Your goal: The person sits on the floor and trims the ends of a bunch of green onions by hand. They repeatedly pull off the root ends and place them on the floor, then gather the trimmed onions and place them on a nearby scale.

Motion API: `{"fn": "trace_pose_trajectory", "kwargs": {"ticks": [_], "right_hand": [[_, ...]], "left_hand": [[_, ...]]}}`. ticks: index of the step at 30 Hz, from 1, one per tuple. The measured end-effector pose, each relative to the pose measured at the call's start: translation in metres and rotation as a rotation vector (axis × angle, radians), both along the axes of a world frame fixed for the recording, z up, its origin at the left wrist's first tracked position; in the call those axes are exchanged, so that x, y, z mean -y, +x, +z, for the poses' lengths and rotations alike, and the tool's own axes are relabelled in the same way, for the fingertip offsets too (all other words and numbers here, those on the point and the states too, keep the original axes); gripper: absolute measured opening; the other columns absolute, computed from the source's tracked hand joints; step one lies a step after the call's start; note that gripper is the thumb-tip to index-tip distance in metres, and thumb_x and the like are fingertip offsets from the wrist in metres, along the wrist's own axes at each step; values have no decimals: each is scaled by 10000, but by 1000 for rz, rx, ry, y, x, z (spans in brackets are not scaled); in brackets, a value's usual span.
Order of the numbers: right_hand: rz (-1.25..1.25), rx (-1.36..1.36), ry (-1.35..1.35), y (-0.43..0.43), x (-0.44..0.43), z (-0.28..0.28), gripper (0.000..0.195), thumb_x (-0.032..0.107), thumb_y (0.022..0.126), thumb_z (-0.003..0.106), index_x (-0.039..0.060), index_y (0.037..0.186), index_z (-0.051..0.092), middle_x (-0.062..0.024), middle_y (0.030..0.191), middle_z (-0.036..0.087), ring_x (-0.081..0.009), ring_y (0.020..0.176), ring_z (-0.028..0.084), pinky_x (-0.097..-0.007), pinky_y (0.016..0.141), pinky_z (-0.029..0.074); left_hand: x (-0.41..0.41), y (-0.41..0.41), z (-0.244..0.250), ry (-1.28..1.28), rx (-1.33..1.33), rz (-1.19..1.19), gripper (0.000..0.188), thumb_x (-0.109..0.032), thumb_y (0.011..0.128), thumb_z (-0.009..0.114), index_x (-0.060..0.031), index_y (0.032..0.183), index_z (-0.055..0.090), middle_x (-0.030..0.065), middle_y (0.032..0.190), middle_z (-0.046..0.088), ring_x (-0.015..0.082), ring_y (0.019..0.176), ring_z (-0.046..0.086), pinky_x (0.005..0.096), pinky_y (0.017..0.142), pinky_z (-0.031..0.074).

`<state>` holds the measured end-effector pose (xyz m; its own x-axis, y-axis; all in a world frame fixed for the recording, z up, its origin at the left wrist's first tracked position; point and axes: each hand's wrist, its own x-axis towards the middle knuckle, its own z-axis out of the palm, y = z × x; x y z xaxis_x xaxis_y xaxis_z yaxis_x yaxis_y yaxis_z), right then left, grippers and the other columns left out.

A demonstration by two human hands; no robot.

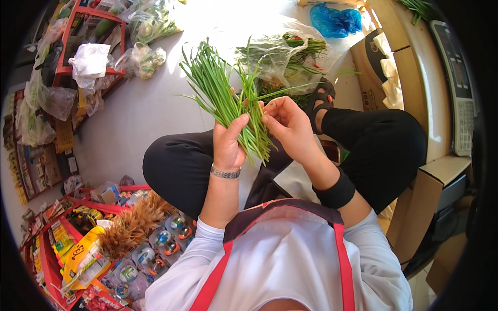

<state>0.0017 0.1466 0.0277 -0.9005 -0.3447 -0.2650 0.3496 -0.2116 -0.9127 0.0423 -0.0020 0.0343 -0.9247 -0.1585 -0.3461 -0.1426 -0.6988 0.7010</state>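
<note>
A thick bunch of green garlic chives [218, 85] is gripped in my left hand [229, 144], above my lap. The leaf tips fan out away from me, and the cut stem ends point back towards my body. My thumb lies across the front of the bunch. At its right side, my right hand [288, 126] has thumb and forefinger pinched on a few loose stems. Its other fingers are curled, and a small green scrap shows by them. One long leaf sticks out to the right over that hand.
Beyond my foot lies a clear plastic bag [288, 58] of green stems, near a blue plastic bag [335, 20]. A red rack [64, 50] with bagged vegetables stands left. Packaged goods and a feather duster [132, 221] sit lower left. At right are a cardboard box [367, 85] and scale [463, 116].
</note>
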Motion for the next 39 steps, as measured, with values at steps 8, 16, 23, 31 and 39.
{"fn": "trace_pose_trajectory", "kwargs": {"ticks": [8,16,23,31,39], "right_hand": [[11,-218,251,3,2,-2,91,40,891,698,-12,955,660,-7,845,634,-46,681,557,-219,611,460],[0,156,-45,-1,1,2,74,83,939,680,37,921,626,37,754,590,-21,621,491,-197,546,408],[-54,155,-63,-1,1,3,102,108,954,665,39,941,592,42,787,606,-7,607,477,-184,523,377],[27,286,-105,-6,-1,10,166,142,917,722,32,949,602,20,777,614,-23,575,484,-188,486,372],[9,236,-76,-5,2,6,148,142,924,721,22,937,635,21,705,590,-25,527,468,-189,460,354]], "left_hand": [[-1,0,-1,46,8,8,652,-30,915,602,-80,1509,336,206,1347,562,333,1252,572,447,1056,485],[-4,1,1,74,2,-78,654,-6,904,648,-41,1481,343,178,1313,597,281,1187,614,397,1041,489],[-4,0,2,108,5,-25,624,-1,904,646,-53,1469,386,141,1319,595,255,1194,609,383,1035,494],[-2,3,-1,-25,9,-59,554,32,847,733,-34,1350,511,74,1213,643,178,1105,628,329,977,501],[-3,5,-10,-155,12,-120,519,17,851,747,-44,1321,537,56,1219,646,169,1117,620,318,993,483]]}}
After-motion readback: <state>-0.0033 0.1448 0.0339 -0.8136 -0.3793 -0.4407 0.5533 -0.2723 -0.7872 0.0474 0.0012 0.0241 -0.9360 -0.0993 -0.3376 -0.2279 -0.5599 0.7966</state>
